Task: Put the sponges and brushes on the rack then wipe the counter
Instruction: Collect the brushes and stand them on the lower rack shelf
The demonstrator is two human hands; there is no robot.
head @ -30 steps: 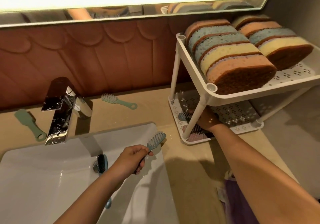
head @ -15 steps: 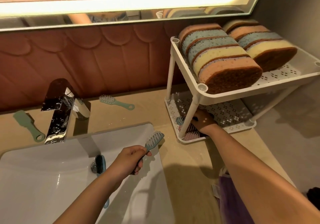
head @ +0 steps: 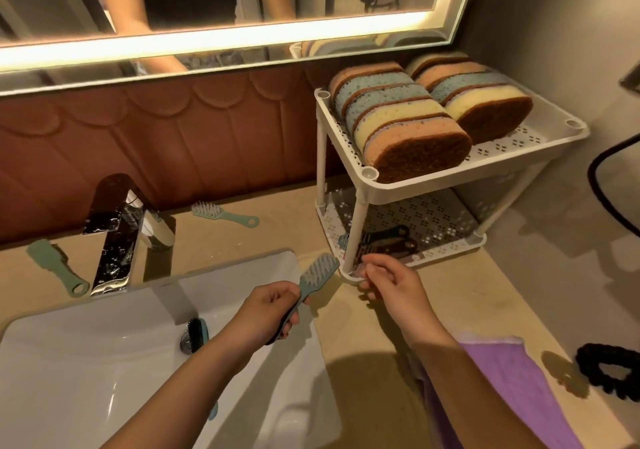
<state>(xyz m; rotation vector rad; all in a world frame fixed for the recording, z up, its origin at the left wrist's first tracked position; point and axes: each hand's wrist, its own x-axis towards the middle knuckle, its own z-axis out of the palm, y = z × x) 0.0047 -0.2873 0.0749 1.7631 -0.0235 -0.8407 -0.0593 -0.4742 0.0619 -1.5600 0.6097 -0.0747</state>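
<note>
My left hand (head: pixel 268 311) grips the handle of a teal brush (head: pixel 317 275) above the sink's right rim. My right hand (head: pixel 391 284) hovers just in front of the white two-tier rack (head: pixel 450 178), its fingers loosely curled and holding nothing. Several sponges (head: pixel 408 126) stand in two rows on the rack's top shelf. Brushes (head: pixel 388 242) lie on the bottom shelf. Another teal brush (head: pixel 225 214) lies on the counter by the wall, a green one (head: pixel 57 268) sits left of the faucet, and a dark-bristled brush (head: pixel 197 334) rests in the sink.
The chrome faucet (head: pixel 114 237) stands over the white sink (head: pixel 86 362). A purple cloth (head: pixel 512 386) lies on the beige counter (head: pixel 502 303) under my right forearm. A black scrunchie (head: pixel 609 369) and a black cord (head: pixel 602 185) are at the right.
My right hand has pulled back out of the rack's bottom shelf, leaving brushes there. My left hand with the teal brush has stayed near the sink's rim.
</note>
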